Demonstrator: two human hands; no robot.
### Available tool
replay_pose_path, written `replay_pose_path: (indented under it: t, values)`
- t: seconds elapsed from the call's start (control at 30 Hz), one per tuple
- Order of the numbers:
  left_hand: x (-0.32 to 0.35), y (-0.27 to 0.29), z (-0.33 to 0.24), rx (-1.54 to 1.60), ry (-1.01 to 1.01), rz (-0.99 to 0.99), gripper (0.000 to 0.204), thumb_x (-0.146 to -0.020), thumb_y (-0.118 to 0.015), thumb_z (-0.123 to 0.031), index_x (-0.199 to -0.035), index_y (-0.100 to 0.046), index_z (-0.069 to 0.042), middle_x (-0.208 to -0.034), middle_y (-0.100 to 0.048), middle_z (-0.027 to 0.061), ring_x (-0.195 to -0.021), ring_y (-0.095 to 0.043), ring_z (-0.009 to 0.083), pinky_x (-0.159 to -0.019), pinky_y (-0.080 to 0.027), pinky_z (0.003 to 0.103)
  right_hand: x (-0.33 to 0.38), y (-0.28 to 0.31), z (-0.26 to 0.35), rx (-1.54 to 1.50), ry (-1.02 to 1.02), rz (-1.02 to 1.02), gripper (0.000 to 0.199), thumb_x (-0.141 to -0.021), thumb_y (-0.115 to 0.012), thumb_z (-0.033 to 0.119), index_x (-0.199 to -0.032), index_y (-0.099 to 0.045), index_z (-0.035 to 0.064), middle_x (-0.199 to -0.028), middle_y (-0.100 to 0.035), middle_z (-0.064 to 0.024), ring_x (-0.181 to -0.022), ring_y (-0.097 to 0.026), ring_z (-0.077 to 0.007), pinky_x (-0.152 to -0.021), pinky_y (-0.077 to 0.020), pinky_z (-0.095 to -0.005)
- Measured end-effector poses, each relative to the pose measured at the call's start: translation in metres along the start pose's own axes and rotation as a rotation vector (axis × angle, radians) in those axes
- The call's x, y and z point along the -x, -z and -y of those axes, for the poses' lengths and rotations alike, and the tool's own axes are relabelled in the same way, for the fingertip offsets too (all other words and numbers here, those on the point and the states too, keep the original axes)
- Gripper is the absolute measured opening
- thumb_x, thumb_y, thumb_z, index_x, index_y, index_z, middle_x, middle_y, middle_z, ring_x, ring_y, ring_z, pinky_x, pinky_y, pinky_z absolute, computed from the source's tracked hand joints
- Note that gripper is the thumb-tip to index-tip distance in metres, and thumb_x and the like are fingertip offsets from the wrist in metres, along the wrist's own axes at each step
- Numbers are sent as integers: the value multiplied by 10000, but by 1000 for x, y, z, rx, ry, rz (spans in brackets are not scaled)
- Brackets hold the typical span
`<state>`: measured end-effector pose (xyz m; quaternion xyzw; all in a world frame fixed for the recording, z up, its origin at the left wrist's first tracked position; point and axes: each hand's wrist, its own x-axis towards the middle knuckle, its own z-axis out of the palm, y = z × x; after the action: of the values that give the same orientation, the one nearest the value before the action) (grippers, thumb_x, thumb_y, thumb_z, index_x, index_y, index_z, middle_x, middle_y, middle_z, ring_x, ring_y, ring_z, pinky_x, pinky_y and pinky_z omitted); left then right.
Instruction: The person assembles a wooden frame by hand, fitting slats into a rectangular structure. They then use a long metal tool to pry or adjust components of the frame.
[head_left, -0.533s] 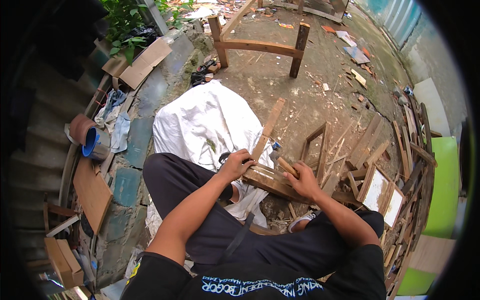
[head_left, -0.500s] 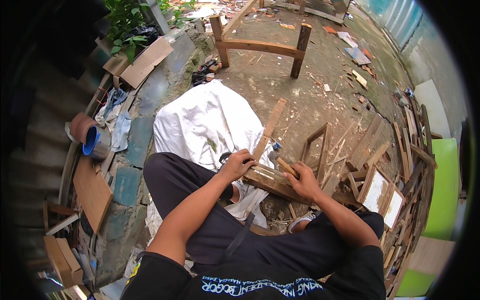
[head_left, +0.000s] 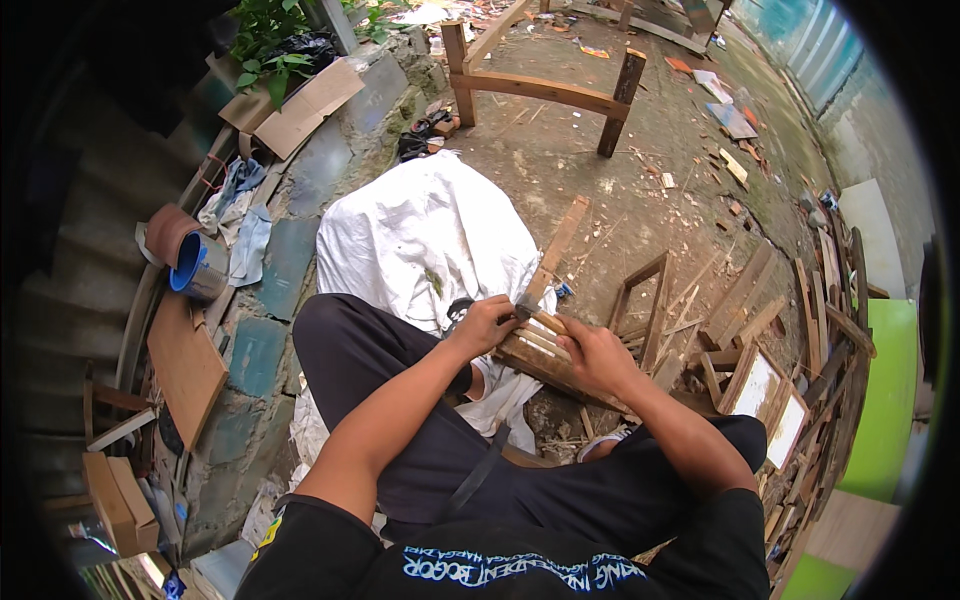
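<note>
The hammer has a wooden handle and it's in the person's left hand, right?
Not the left hand: the head view shows the hammer in the right hand. Its handle is wooden, as you said.

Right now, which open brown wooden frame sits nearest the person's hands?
The small brown wooden frame beyond and right of the right hand; the large legged brown wooden frame stands much farther off, past the white cloth.
</note>
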<state>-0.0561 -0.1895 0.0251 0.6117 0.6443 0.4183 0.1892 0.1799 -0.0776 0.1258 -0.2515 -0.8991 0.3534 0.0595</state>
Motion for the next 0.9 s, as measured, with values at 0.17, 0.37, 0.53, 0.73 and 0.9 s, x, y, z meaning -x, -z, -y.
replay_pose_path:
  t: [0.17,0.37,0.53,0.73,0.9]
  values:
    - [1,1,2,-25,-3,5,161,-853,-817,-111,-977,-749,-33,-866,-666,136,-789,-679,333,-701,-537,407,0,0,1,-92,89,-107,318,-1041,-580,255,-1298,-628,73,-1046,-717,-258,-942,-682,-488,-822,-543,-561]
    - [1,-1,-4,-5,-4,-37,133,-866,-804,-108,-964,-750,-37,-863,-668,133,-778,-683,325,-692,-537,398,0,4,-7,-21,14,-27,301,-1023,-619,223,-1275,-631,60,-1033,-716,-245,-928,-683,-477,-794,-546,-543]
    - [-1,-1,-4,-21,5,-17,116,-877,-789,-102,-964,-749,-35,-863,-671,131,-777,-685,322,-692,-539,394,-3,13,-7,-74,-32,-32,298,-1019,-629,223,-1263,-640,53,-1034,-718,-245,-944,-683,-473,-789,-543,-531]
    - [-2,-3,0,-20,-22,-22,125,-877,-788,-94,-971,-742,-26,-859,-661,139,-764,-674,330,-678,-529,400,-3,7,-17,-49,69,-20,304,-1026,-614,228,-1279,-641,61,-1045,-720,-240,-939,-687,-465,-790,-551,-527]
    - [1,-3,5,-35,-10,-9,134,-873,-793,-89,-977,-740,-22,-855,-652,143,-757,-666,336,-674,-522,411,-1,4,-10,-49,98,-54,320,-1023,-619,213,-1304,-640,63,-1041,-720,-242,-922,-690,-464,-784,-554,-519]
